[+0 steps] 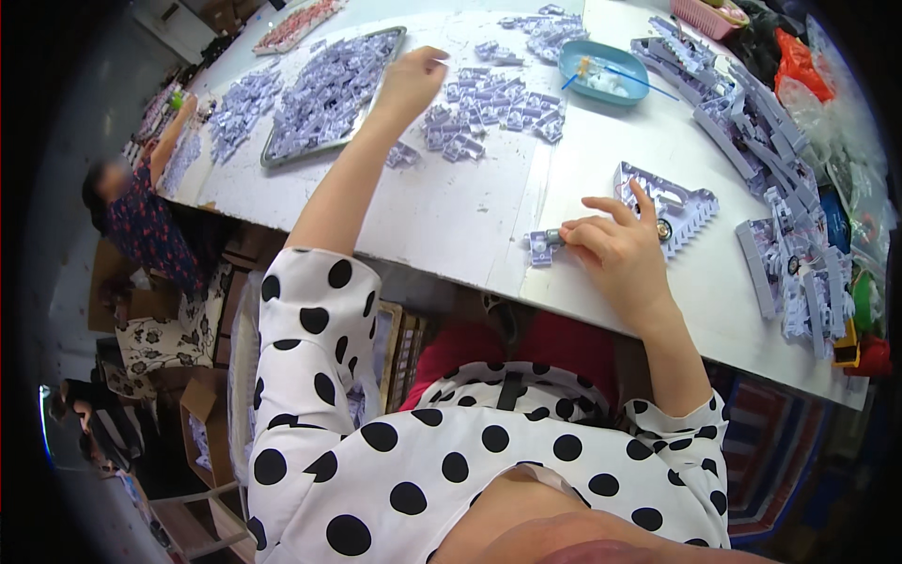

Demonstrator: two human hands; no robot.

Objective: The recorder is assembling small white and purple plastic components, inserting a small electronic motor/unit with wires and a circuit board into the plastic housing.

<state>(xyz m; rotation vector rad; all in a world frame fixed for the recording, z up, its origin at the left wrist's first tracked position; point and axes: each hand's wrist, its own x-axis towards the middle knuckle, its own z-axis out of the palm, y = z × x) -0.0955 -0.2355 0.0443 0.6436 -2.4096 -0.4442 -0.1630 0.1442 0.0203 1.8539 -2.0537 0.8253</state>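
My left hand is raised over the far edge of a tray heaped with small lavender plastic parts. Its fingertips are pinched together; a whitish sliver shows at them, too small to name. Near the table's front edge, my right hand has its thumb and a finger closed on a small grey cylindrical motor, its other fingers raised. A small lavender plastic holder sits at the motor's left end, low over the table. Just beyond that hand lies a lavender half-shell housing with a toothed edge and a round dark part.
Loose lavender parts spread across the white table. A teal bowl holds whitish material and a blue stick. Assembled lavender housings are piled along the right, beside plastic bags. Another person works at the far left.
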